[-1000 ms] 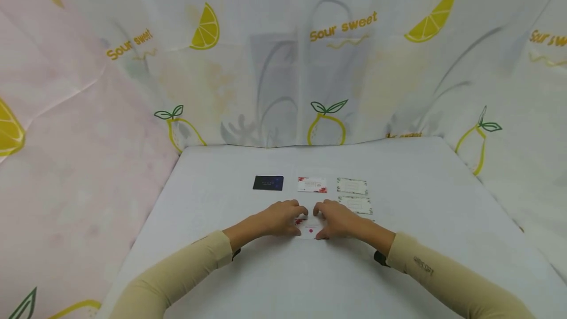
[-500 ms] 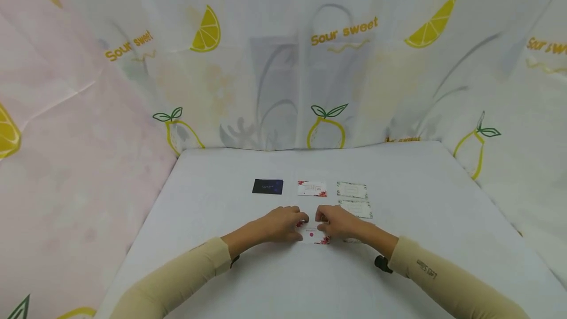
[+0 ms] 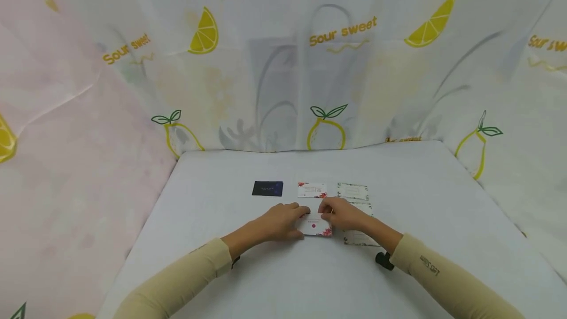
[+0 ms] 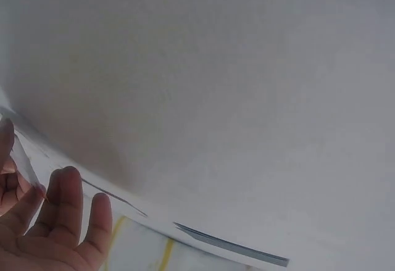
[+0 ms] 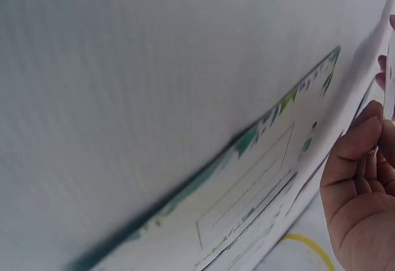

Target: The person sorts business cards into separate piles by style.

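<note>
Both my hands hold a white business card with red flowers [image 3: 318, 230] by its sides, a little above the table. My left hand [image 3: 281, 222] grips its left side, thumb at the near corner and fingers at the far edge. At the far right corner, my right hand [image 3: 344, 213] pinches it between thumb and fingers. In the right wrist view this card [image 5: 389, 89] appears nearly edge-on beside the thumb. Behind it lies another red-flowered card [image 3: 312, 190]. Green-leaf-bordered cards [image 3: 353, 191] form a column on the right, partly hidden by my right hand and forearm.
A dark blue card stack [image 3: 267, 188] lies at the back left of the card group. The white table [image 3: 212, 171] meets a lemon-patterned curtain [image 3: 274, 87] at its far edge. A nearer leaf-bordered card [image 5: 247, 191] lies flat below my right wrist.
The red-flowered card between my hands has risen and shifted slightly right. My right hand has gone from spread fingers along its side to a pinch at its far right corner.
</note>
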